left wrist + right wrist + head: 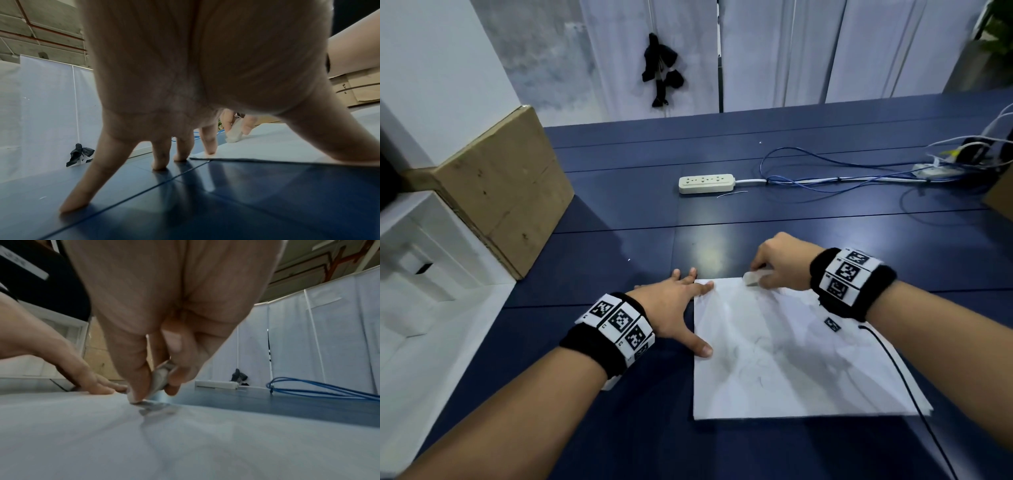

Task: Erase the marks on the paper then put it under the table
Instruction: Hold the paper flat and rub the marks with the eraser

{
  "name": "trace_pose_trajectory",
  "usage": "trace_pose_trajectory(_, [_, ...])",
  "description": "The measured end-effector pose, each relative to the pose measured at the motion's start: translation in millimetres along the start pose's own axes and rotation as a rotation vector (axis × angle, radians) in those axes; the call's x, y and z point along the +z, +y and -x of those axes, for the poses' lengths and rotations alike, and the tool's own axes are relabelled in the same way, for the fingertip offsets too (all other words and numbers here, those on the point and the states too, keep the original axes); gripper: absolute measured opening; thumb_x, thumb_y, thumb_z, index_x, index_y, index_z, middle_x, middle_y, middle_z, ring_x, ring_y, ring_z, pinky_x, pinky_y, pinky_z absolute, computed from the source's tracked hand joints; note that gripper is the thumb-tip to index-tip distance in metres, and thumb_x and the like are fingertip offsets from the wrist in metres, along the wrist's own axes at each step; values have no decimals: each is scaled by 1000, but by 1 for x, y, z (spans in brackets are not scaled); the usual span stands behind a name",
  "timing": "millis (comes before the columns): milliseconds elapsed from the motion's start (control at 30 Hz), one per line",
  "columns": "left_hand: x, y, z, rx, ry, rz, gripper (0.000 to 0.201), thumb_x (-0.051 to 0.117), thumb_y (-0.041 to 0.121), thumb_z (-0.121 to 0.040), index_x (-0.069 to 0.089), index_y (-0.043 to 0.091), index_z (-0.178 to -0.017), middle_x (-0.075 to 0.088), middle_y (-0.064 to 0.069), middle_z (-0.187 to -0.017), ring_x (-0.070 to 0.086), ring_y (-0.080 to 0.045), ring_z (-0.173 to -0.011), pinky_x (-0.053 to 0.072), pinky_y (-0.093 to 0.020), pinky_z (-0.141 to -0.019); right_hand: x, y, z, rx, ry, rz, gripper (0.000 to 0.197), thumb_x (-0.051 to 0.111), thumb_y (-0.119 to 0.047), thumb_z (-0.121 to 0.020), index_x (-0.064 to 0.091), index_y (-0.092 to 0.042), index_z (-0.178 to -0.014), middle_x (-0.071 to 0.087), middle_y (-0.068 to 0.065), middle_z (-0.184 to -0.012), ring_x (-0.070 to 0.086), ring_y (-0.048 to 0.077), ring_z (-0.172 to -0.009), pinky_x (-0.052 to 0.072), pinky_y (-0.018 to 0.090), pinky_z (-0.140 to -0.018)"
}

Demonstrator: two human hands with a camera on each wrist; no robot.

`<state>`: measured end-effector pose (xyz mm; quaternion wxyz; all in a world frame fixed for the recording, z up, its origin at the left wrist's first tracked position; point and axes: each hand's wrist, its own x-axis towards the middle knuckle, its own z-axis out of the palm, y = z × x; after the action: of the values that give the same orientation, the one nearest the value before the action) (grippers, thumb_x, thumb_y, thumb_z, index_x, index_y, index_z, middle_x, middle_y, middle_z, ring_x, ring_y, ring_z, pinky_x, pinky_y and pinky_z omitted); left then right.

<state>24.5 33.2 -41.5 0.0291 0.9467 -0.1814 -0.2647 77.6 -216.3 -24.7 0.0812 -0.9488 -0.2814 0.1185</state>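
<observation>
A white sheet of paper (784,356) with faint grey pencil marks lies on the dark blue table (619,219). My left hand (674,308) is spread flat, its thumb and forefinger pressing the paper's left edge while the other fingers rest on the table. My right hand (780,263) pinches a small white eraser (751,278) and holds it against the paper's far edge. From the right wrist the eraser (159,382) shows between thumb and fingers, touching the paper (144,443). The left wrist view has the spread fingers (160,155), the paper (267,146) and the distant eraser (234,131).
A white power strip (706,183) lies further back, with blue and white cables (859,174) trailing right. A cardboard box (503,185) stands at the table's left edge beside white shelving (421,253). A thin black cable (904,373) crosses the paper's right corner.
</observation>
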Motion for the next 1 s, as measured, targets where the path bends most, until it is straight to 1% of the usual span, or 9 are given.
trace_pose_trajectory(100, [1,0,0,-2,4,2,130,74,82,-49,6,43,-153,-10,11,-163,-10,-18,-150,24,-67,-110,4,3,10,-50,-3,-30,44,55,-53,-71,76,-20,-92,72,0,-84,62,19,-76,54,35,-73])
trace_pose_trajectory(167, [2,-1,-1,-5,6,4,131,73,82,-48,6,43,-153,-10,12,-163,-11,-17,-150,24,-67,-110,5,-4,26,-115,-130,-42,37,65,-50,-72,77,-26,-96,72,-6,-89,59,10,-74,53,30,-74])
trace_pose_trajectory(267, [2,-2,-2,-8,2,3,132,73,83,-47,6,42,-154,-10,12,-163,-11,-16,-150,23,-67,-111,7,-9,37,-132,-292,-52,49,59,-58,-60,75,-32,-99,72,-10,-90,62,8,-77,54,28,-74])
trace_pose_trajectory(367, [2,-2,-2,-2,7,5,132,73,83,-47,6,43,-153,-10,12,-163,-11,-16,-150,23,-67,-110,4,-2,17,-63,-126,-9,42,60,-54,-66,76,-29,-95,72,-3,-84,64,15,-77,55,32,-74])
trace_pose_trajectory(467, [2,-1,-2,-4,3,8,132,73,83,-47,5,44,-153,-10,12,-163,-11,-17,-150,23,-67,-110,2,6,0,-35,23,61,28,59,-39,-73,74,-18,-85,69,4,-76,61,25,-73,54,37,-71])
trace_pose_trajectory(600, [2,-2,-3,-3,9,5,132,73,83,-46,7,43,-153,-9,12,-163,-10,-17,-150,25,-67,-109,6,0,18,-105,-41,32,23,70,-32,-77,77,-24,-96,68,-4,-91,51,11,-73,51,30,-75])
trace_pose_trajectory(733, [3,-3,-5,-2,13,13,135,73,84,-43,8,43,-153,-8,12,-163,-9,-17,-150,23,-65,-112,3,-6,29,-114,-229,-27,51,62,-59,-60,76,-30,-100,70,-10,-93,60,8,-77,53,28,-75])
trace_pose_trajectory(900, [4,-5,-5,5,20,45,136,72,85,-40,8,44,-152,-7,10,-163,-9,-18,-150,21,-64,-113,-3,5,2,-14,23,-24,42,61,-52,-72,79,-22,-95,73,-1,-87,63,18,-80,51,29,-75])
trace_pose_trajectory(1000, [5,-5,-6,6,24,41,136,72,85,-40,8,44,-152,-7,10,-163,-9,-18,-150,22,-64,-113,2,6,10,-48,30,12,28,69,-37,-79,78,-23,-101,70,-3,-94,59,14,-80,48,26,-76])
